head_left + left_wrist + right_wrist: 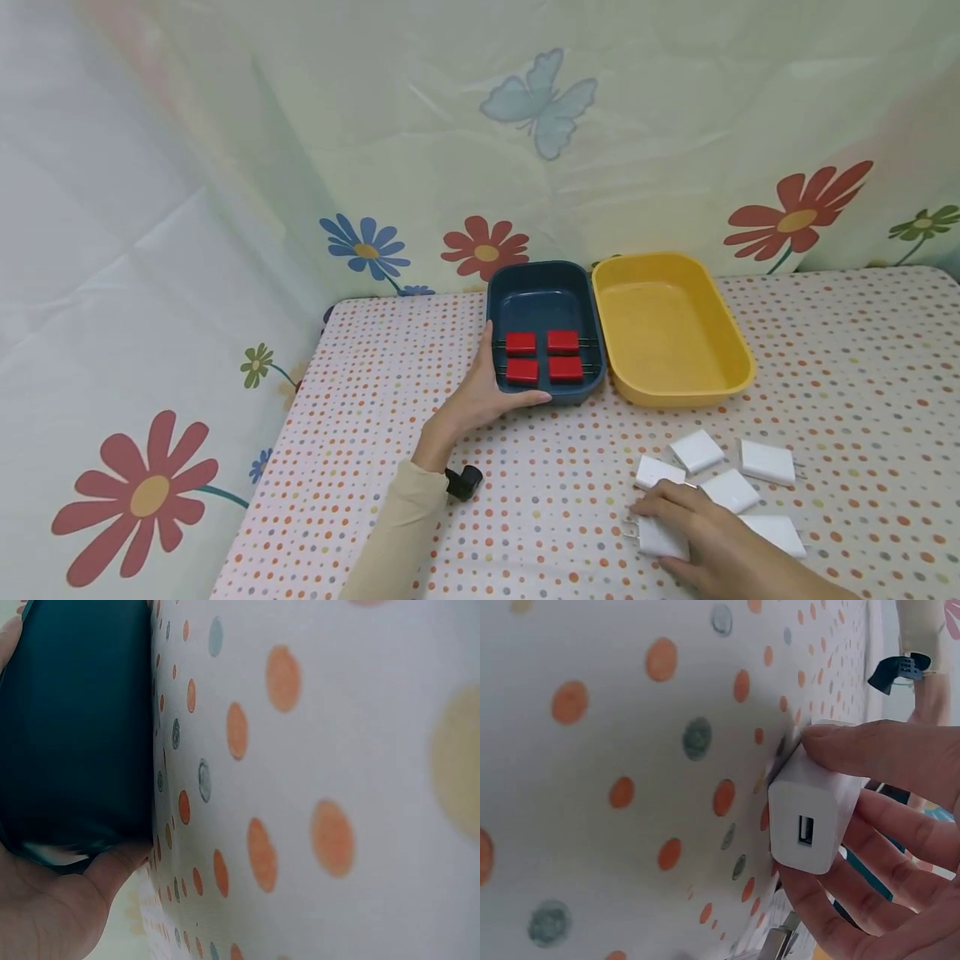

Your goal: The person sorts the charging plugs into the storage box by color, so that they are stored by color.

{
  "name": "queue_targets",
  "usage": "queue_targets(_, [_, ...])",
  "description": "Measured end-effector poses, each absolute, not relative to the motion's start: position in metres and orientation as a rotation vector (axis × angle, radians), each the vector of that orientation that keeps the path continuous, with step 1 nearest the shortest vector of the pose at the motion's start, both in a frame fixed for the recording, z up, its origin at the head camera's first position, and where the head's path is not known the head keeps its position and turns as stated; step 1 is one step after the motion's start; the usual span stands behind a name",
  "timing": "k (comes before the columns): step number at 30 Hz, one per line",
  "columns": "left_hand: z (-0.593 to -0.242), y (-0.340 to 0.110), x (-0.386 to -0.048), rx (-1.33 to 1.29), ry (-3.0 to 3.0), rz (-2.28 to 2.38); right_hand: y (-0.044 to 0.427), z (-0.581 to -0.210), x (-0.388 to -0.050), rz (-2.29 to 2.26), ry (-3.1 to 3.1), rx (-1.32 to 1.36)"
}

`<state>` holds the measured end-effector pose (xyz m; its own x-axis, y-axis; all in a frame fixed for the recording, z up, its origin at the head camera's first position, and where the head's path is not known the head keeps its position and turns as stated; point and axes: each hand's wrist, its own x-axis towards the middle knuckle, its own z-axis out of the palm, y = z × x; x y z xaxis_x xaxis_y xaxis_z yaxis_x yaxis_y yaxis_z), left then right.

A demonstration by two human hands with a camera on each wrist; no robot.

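While a white charger [663,540] was pinched between the thumb and fingers of the right hand [705,529] at the lower right of the frame, the blue tray [540,310] at the centre was gripped at its near left corner by the widely spread left hand [483,392]. Four red plugs [521,343] were contained there; five more white chargers [767,462] were scattered on the counter [555,517] below the yellow tray [660,333].

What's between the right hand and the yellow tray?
In the head view, several white chargers lie on the dotted cloth between the right hand and the yellow tray.
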<state>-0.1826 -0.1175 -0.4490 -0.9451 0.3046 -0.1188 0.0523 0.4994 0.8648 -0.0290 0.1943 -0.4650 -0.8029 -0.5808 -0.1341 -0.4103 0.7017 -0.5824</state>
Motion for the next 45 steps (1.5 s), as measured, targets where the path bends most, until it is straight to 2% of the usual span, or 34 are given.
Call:
queue_targets(15, [-0.448, -0.116, -0.183, 0.283, 2.482, 1.429, 0.201, -0.478, -0.022, -0.792, 2.77, -1.096])
queue_targets(18, [-0.449, -0.116, -0.183, 0.284, 2.482, 1.435, 0.2, -0.47, -0.023, -0.775, 2.723, -1.066])
queue_targets(21, [-0.449, -0.114, -0.183, 0.288, 2.486, 1.422, 0.198, -0.456, -0.026, -0.759, 2.66, -0.927])
queue_targets(26, [-0.449, -0.114, -0.183, 0.292, 2.48, 1.411, 0.197, -0.43, -0.035, -0.756, 2.829, -0.866])
queue_targets(37, [-0.449, -0.118, -0.183, 0.303, 2.485, 1.423, 0.22, -0.371, -0.099, -0.852, 3.158, -0.93])
queue_targets(45, [-0.449, -0.118, -0.183, 0.285, 2.481, 1.406, 0.217, -0.363, -0.147, -0.899, 3.186, -0.896])
